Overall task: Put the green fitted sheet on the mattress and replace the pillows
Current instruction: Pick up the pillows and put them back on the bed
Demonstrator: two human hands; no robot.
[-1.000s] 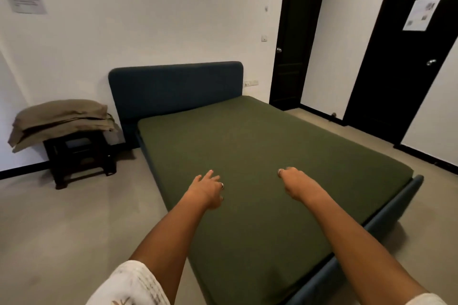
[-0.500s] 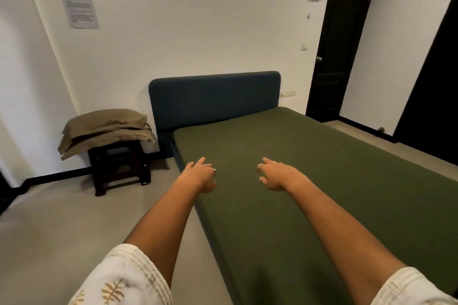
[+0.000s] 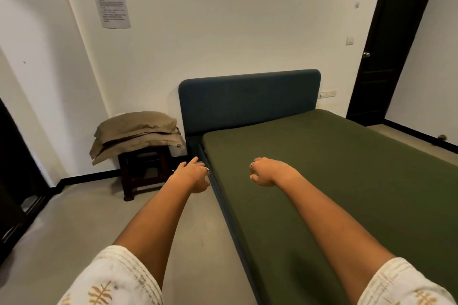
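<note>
The green fitted sheet [image 3: 334,171] lies smooth and flat over the mattress, up to the dark blue headboard [image 3: 247,99]. Two tan pillows [image 3: 136,132] are stacked on a dark wooden stool [image 3: 141,168] left of the bed's head. Both my arms stretch forward in the air. My left hand [image 3: 193,176] hovers over the bed's left edge with relaxed fingers and holds nothing. My right hand [image 3: 266,172] hangs above the sheet with loosely curled fingers, also empty.
Grey floor [image 3: 74,225] spreads out left of the bed, between me and the stool. A dark door [image 3: 386,57] stands at the back right beyond the bed. A paper notice [image 3: 110,5] hangs on the white wall. Dark furniture lines the far left edge.
My view has swung left and moved nearer the head of the bed. Both hands have shifted from over the sheet's middle toward its left edge, still empty.
</note>
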